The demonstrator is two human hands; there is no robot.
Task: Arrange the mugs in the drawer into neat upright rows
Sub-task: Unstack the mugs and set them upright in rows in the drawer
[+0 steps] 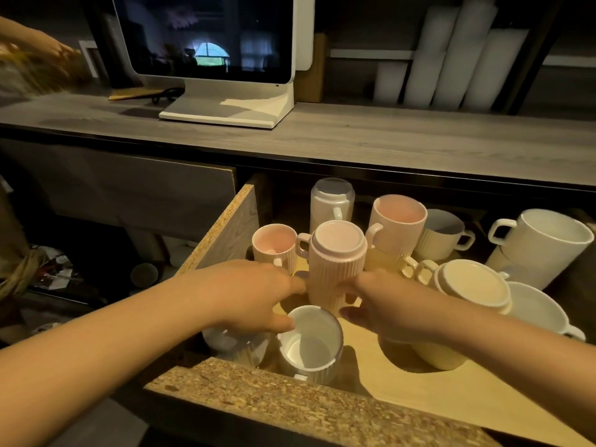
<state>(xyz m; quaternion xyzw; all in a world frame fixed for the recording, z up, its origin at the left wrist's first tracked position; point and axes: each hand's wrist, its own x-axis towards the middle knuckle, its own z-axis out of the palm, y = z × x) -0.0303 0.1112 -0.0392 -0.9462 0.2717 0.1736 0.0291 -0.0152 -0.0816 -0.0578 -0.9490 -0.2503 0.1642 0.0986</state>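
Down in the open drawer, two hands reach to a tall pink mug.

The tall pink mug stands upside down in the middle of the drawer. The left hand has straight fingers that touch the mug's left side. The right hand has its fingers and thumb by the handle on the mug's right side, but I cannot tell if it grips. A white mug stands upright at the near side, by the left thumb. A small pink mug stands upright to the left. Farther back are an upside-down white mug and another upright pink mug. A big white mug stands at the right. A yellow mug is partly hidden under the right hand. A screen stands on the counter above.
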